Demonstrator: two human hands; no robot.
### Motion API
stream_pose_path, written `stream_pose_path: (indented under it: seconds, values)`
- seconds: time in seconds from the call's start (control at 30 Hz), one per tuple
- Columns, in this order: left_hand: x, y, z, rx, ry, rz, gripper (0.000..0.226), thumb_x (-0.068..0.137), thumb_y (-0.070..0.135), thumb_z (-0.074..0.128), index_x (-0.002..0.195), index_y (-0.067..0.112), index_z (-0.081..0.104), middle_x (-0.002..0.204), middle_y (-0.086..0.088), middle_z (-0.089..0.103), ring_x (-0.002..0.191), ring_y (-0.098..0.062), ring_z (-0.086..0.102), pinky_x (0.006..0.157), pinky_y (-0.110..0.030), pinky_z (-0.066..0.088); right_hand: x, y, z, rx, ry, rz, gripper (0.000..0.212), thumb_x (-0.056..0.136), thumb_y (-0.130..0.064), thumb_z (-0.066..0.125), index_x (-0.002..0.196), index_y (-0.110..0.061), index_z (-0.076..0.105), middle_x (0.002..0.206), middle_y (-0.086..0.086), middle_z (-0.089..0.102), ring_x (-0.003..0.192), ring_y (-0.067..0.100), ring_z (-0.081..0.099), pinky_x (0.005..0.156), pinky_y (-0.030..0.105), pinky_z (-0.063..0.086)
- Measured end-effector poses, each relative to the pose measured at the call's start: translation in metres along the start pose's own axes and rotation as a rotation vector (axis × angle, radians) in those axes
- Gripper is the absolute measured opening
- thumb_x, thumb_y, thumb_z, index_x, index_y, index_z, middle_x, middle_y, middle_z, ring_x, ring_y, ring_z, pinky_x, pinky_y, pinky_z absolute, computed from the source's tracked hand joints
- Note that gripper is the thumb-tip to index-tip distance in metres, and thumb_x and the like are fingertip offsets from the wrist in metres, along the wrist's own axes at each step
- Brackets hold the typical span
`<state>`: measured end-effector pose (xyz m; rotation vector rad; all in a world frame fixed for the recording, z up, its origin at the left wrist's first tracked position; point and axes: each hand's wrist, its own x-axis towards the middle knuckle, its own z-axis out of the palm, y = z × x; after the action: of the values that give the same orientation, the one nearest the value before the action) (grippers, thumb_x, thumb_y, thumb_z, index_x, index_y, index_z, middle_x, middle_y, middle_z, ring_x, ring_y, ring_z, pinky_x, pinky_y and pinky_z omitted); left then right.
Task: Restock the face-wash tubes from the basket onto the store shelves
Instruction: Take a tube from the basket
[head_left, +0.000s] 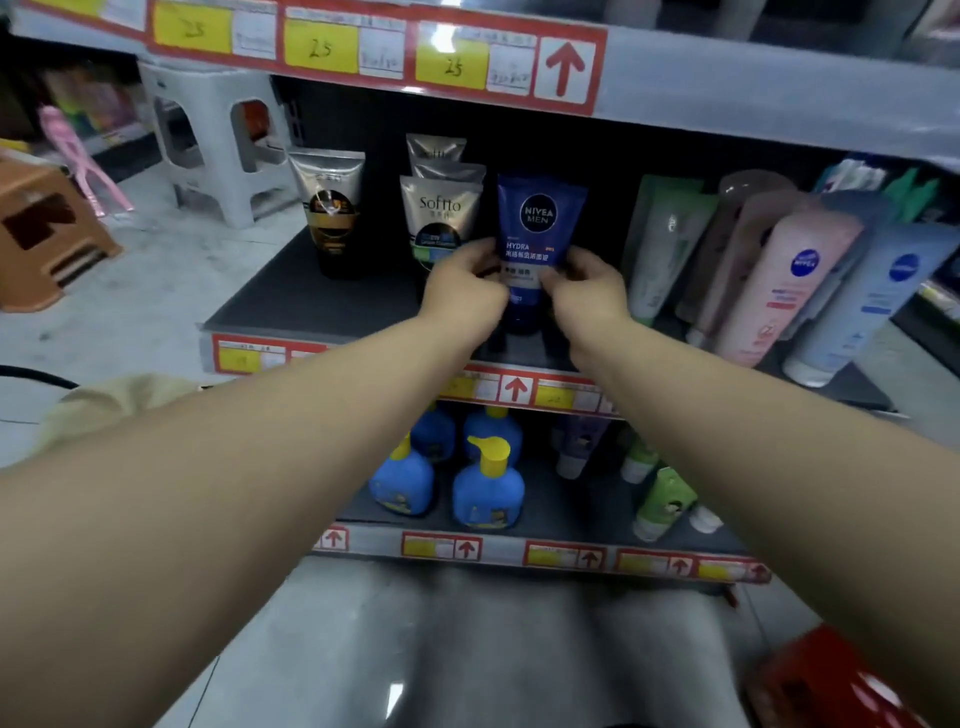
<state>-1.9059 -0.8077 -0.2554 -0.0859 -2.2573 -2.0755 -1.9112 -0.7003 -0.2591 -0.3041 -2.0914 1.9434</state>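
On the middle shelf, left hand and right hand both pinch one blue Nivea Men tube, fingers curled, tube upright. Beside it: three Softto tubes, one black-gold tube.

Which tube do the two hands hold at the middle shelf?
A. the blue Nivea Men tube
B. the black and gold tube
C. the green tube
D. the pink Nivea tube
A: the left hand and the right hand both grip the lower part of the blue Nivea Men tube, held upright.
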Motion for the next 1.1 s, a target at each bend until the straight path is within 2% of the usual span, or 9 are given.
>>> stream_pose_path:
  seconds: [0.17, 0.4, 0.5, 0.6, 0.67, 0.77, 0.83, 0.97, 1.1]
  values:
    - [0.011, -0.023, 0.015, -0.022, -0.054, 0.014, 0.066, 0.081, -0.017, 0.045, 0.143, 0.005, 0.039, 0.140, -0.010, 0.049, 0.129, -0.018, 0.048, 0.099, -0.017, 0.039, 0.019, 0.014, -0.003, -0.006, 0.014, 0.024, 0.049, 0.095, -0.006, 0.052, 0.142, -0.010, 0.040, 0.139, 0.010, 0.051, 0.121, 0.021, 0.053, 0.101, 0.029, 0.045]
    - [0.022, -0.030, 0.010, 0.028, -0.092, 0.041, 0.070, 0.080, -0.015, 0.047, 0.144, 0.011, 0.038, 0.143, -0.006, 0.047, 0.131, -0.016, 0.045, 0.110, -0.029, 0.037, 0.026, 0.018, 0.003, -0.066, 0.024, 0.013, 0.048, 0.097, -0.011, 0.051, 0.143, -0.012, 0.038, 0.141, 0.008, 0.049, 0.124, 0.021, 0.050, 0.100, 0.027, 0.042]
    - [0.019, -0.028, 0.008, 0.087, -0.109, 0.033, 0.068, 0.082, -0.012, 0.047, 0.145, 0.011, 0.038, 0.144, -0.006, 0.047, 0.132, -0.017, 0.045, 0.107, -0.025, 0.037, 0.026, 0.017, 0.000, -0.141, 0.028, -0.005, 0.047, 0.096, -0.010, 0.052, 0.142, -0.010, 0.041, 0.138, 0.009, 0.052, 0.122, 0.021, 0.052, 0.099, 0.028, 0.043]
    - [0.011, -0.024, 0.006, 0.293, -0.123, 0.074, 0.060, 0.083, -0.003, 0.051, 0.141, 0.012, 0.045, 0.137, -0.005, 0.054, 0.125, -0.018, 0.051, 0.099, -0.022, 0.039, 0.022, 0.015, -0.012, -0.266, 0.028, -0.055, 0.049, 0.093, -0.015, 0.056, 0.140, -0.009, 0.042, 0.133, 0.010, 0.055, 0.118, 0.021, 0.054, 0.095, 0.026, 0.045]
    - [0.000, -0.017, 0.005, 0.453, -0.156, 0.108, 0.056, 0.084, 0.002, 0.050, 0.139, 0.012, 0.045, 0.135, -0.005, 0.055, 0.123, -0.019, 0.051, 0.096, -0.022, 0.038, 0.013, 0.013, -0.026, -0.452, -0.016, -0.130, 0.051, 0.092, -0.018, 0.055, 0.141, -0.010, 0.040, 0.134, 0.010, 0.054, 0.120, 0.022, 0.053, 0.092, 0.025, 0.044]
    - [-0.019, 0.002, 0.005, 0.754, -0.231, 0.201, 0.058, 0.086, 0.009, 0.050, 0.143, 0.014, 0.038, 0.143, -0.008, 0.045, 0.129, -0.024, 0.046, 0.102, -0.026, 0.036, -0.004, 0.005, -0.055, -0.806, -0.165, -0.283, 0.059, 0.091, -0.023, 0.052, 0.145, -0.015, 0.032, 0.142, 0.010, 0.045, 0.127, 0.026, 0.046, 0.099, 0.032, 0.042]
    - [-0.033, 0.015, 0.007, 0.965, -0.286, 0.251, 0.061, 0.087, 0.014, 0.052, 0.145, 0.014, 0.033, 0.147, -0.010, 0.038, 0.132, -0.026, 0.041, 0.106, -0.030, 0.036, -0.017, -0.003, -0.075, -0.946, -0.249, -0.355, 0.062, 0.090, -0.025, 0.051, 0.147, -0.016, 0.028, 0.145, 0.011, 0.041, 0.130, 0.027, 0.042, 0.101, 0.035, 0.041]
    - [-0.066, 0.040, 0.022, 1.194, -0.344, 0.299, 0.070, 0.083, 0.017, 0.055, 0.148, 0.011, 0.027, 0.150, -0.014, 0.034, 0.135, -0.030, 0.037, 0.110, -0.038, 0.033, -0.043, -0.021, -0.116, -1.081, -0.328, -0.468, 0.066, 0.087, -0.027, 0.052, 0.147, -0.014, 0.029, 0.146, 0.013, 0.041, 0.134, 0.030, 0.036, 0.107, 0.036, 0.036]
    - [-0.102, 0.059, 0.056, 1.273, -0.369, 0.313, 0.072, 0.084, 0.020, 0.057, 0.148, 0.009, 0.025, 0.148, -0.014, 0.035, 0.135, -0.031, 0.037, 0.109, -0.040, 0.033, -0.072, -0.032, -0.163, -1.145, -0.378, -0.506, 0.065, 0.087, -0.028, 0.052, 0.147, -0.015, 0.029, 0.145, 0.011, 0.040, 0.133, 0.029, 0.037, 0.105, 0.039, 0.038]
